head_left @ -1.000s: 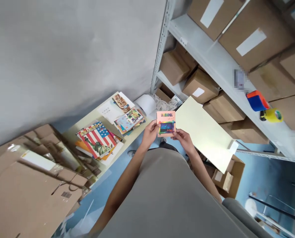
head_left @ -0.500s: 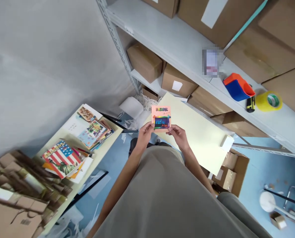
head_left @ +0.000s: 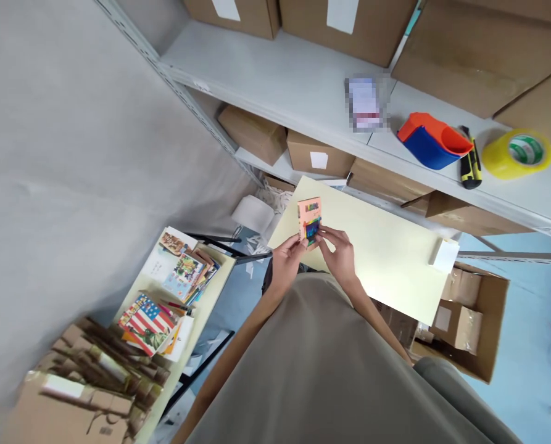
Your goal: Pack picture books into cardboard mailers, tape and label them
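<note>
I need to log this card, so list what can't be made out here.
- Card, head view: held edge-on between the left hand and right hand; its print is too small and foreshortened to read.
- Lower part of the card: covered by the fingers.
- Label on the shelf: blurred out.
- Person's legs and the floor beneath: hidden by the grey shirt.
</note>
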`<action>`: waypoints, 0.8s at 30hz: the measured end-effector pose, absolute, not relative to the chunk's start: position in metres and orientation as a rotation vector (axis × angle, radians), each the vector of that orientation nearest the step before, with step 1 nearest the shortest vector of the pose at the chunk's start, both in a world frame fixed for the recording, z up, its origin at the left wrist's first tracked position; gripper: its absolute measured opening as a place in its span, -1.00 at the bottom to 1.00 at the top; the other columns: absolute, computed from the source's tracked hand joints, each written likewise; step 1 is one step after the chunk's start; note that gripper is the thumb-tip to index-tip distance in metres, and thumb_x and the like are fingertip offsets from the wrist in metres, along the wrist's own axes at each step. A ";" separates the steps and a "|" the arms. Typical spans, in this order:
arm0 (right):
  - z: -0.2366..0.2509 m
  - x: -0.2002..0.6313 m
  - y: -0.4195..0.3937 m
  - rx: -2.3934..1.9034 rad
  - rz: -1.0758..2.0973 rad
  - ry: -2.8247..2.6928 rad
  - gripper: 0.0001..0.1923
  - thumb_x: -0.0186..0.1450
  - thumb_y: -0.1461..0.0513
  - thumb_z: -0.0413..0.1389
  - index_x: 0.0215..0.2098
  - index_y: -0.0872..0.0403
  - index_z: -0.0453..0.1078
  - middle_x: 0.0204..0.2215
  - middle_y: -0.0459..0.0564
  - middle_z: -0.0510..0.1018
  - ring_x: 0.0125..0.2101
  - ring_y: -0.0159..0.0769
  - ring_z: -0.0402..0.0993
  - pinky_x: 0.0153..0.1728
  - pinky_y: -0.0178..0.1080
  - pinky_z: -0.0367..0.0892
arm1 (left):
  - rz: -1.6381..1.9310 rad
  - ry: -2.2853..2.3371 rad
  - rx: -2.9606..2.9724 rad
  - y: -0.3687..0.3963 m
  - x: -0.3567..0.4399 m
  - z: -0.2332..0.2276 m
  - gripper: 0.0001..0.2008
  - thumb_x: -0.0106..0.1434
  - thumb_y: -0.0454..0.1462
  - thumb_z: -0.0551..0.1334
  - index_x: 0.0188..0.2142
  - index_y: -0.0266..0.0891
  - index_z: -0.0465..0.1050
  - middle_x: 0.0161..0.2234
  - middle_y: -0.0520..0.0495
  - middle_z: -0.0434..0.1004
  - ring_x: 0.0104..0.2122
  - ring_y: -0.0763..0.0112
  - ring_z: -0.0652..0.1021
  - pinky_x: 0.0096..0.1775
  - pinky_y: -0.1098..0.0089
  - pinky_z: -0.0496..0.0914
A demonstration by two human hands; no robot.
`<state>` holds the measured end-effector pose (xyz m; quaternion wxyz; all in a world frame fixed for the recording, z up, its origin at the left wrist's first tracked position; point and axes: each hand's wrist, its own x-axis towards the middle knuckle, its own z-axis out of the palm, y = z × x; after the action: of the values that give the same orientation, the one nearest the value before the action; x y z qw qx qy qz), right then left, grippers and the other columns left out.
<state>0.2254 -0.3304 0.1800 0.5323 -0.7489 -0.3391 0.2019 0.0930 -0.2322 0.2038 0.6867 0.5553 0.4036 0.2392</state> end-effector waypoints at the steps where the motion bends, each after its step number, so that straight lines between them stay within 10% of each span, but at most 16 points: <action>1: 0.184 0.223 -0.329 -1.752 0.539 -0.771 -0.66 0.54 -0.07 0.24 0.09 -0.13 0.72 0.14 0.08 0.77 0.12 0.04 0.68 0.17 0.14 0.64 | 0.536 0.884 1.268 -0.235 0.094 0.208 -0.45 0.39 0.17 0.45 0.10 -0.18 0.74 0.09 -0.15 0.79 0.13 0.03 0.72 0.21 0.13 0.62; 4: 0.193 0.217 -0.324 -1.652 0.683 -0.640 -0.47 0.43 -0.19 0.35 0.20 -0.09 0.66 0.11 0.08 0.77 0.02 -0.01 0.72 -0.01 -0.01 0.71 | 0.540 0.835 1.440 -0.242 0.093 0.218 -0.55 0.51 0.09 0.37 0.20 -0.09 0.72 0.25 -0.17 0.71 0.22 0.01 0.69 0.25 0.09 0.61; 10: 0.194 0.227 -0.322 -1.610 0.707 -0.501 -0.37 0.43 -0.35 0.23 -0.24 0.03 0.63 -0.35 0.00 0.70 -0.33 -0.15 0.60 -0.26 -0.13 0.58 | 0.636 0.817 1.689 -0.237 0.083 0.225 -0.56 0.54 0.01 0.37 0.29 -0.06 0.65 0.35 -0.22 0.62 0.29 0.05 0.63 0.32 0.09 0.54; 24: 0.195 0.236 -0.321 -1.419 0.946 -0.531 -0.36 0.42 -0.31 0.30 0.12 -0.02 0.69 -0.05 0.04 0.80 -0.06 -0.03 0.74 -0.06 -0.07 0.66 | 0.555 1.014 1.182 -0.222 0.070 0.210 -0.50 0.36 0.14 0.49 -0.01 -0.22 0.78 -0.05 -0.15 0.83 -0.01 0.05 0.77 0.11 0.13 0.66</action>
<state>0.2357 -0.3210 0.1953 0.6270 -0.6190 -0.2317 0.4124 0.0699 -0.2218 0.2096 0.6773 0.5261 0.4510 0.2471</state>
